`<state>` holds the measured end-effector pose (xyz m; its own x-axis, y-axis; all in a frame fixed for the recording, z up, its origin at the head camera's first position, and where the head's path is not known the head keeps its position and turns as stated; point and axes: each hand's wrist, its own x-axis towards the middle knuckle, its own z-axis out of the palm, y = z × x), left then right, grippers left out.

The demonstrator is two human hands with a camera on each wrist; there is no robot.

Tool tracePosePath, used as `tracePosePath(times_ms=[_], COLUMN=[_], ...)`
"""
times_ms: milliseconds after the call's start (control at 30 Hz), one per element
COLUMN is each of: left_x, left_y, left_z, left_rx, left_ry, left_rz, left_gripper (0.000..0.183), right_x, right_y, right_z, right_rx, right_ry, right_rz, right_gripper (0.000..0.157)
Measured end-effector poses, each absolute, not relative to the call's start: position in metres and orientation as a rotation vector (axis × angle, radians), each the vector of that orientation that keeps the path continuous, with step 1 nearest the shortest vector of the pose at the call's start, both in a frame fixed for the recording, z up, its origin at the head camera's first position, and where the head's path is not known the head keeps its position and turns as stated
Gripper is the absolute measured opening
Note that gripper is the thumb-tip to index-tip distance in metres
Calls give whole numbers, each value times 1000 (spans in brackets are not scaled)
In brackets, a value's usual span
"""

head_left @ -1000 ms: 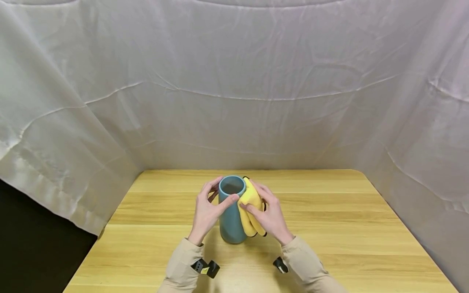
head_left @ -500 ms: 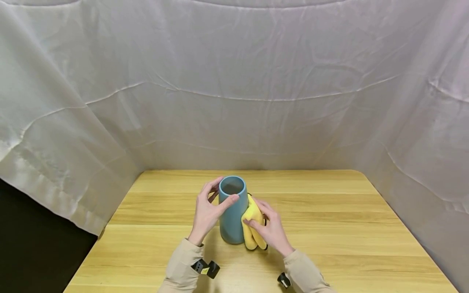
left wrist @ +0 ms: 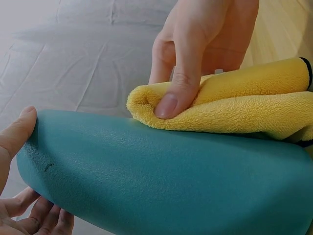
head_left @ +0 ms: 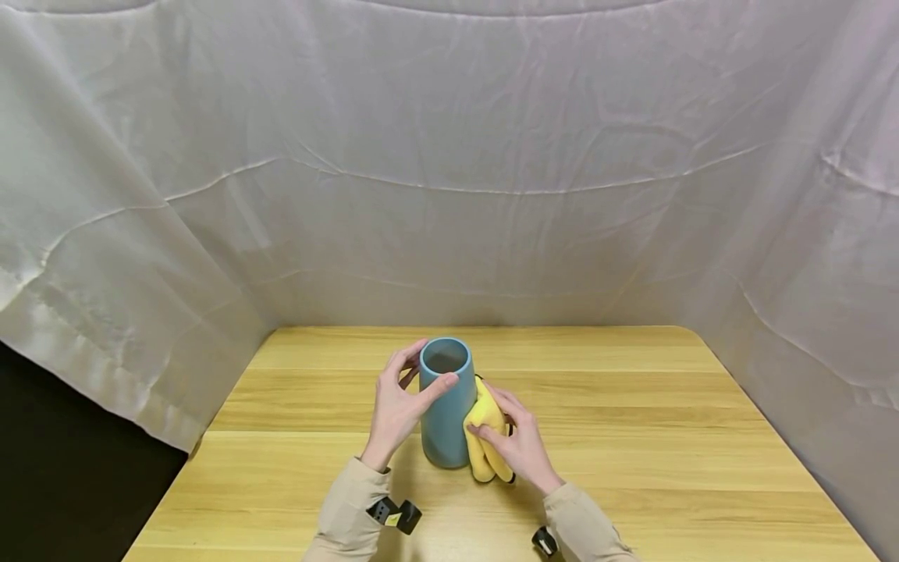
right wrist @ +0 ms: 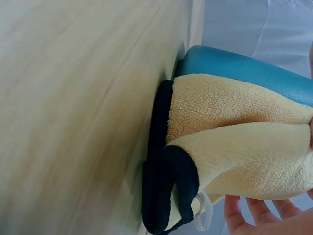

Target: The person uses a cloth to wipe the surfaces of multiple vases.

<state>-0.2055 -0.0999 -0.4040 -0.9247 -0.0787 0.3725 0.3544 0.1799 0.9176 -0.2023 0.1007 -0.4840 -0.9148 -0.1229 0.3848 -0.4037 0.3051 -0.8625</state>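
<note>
A tall blue-green vase stands upright on the wooden table, its round mouth facing up. My left hand grips it near the rim, thumb in front and fingers behind. In the left wrist view a small dark mark shows on the vase near its rim. My right hand pinches a folded yellow cloth and holds it against the right side of the vase. Black edging borders the cloth, and a small white tag hangs from it. The cloth's lower end hangs close to the tabletop.
The light wooden table extends on both sides of the vase. Grey-white fabric encloses it at the back and sides. A dark area lies beyond the table's left edge. Each wrist bears a small black camera.
My right hand has slid the cloth down along the vase's right side, mostly in the first half second, slightly since. My left hand and the vase stay in place.
</note>
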Motion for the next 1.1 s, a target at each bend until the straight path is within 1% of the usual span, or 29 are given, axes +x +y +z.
tracePosePath(times_ms=[167,467,600,867,1100], left_x=[-205,-206,-206,-205,-205], left_y=[-100,-100,-99,-99,-99], left_z=[-404,-405,-405,-404,-404], left_rx=[-258,-262,-266,-260,-260], left_ry=[-2129,-2133,-2132,-2132,-2132], left_rz=[-1794,-1780,-1778,-1781,-1787], left_gripper=[62,61,61,61,62], right_x=[-204,-207,-207,-206,-206], right_y=[99,92,90,90,94], right_z=[-473,-429,-417,-417,-435], right_rx=[489,563,569,569,570], right_ry=[-2313,-2233,-2227,-2232,-2239], right_rz=[1654,1612,1613,1622,1620], right_gripper=[61,63,64,65,63])
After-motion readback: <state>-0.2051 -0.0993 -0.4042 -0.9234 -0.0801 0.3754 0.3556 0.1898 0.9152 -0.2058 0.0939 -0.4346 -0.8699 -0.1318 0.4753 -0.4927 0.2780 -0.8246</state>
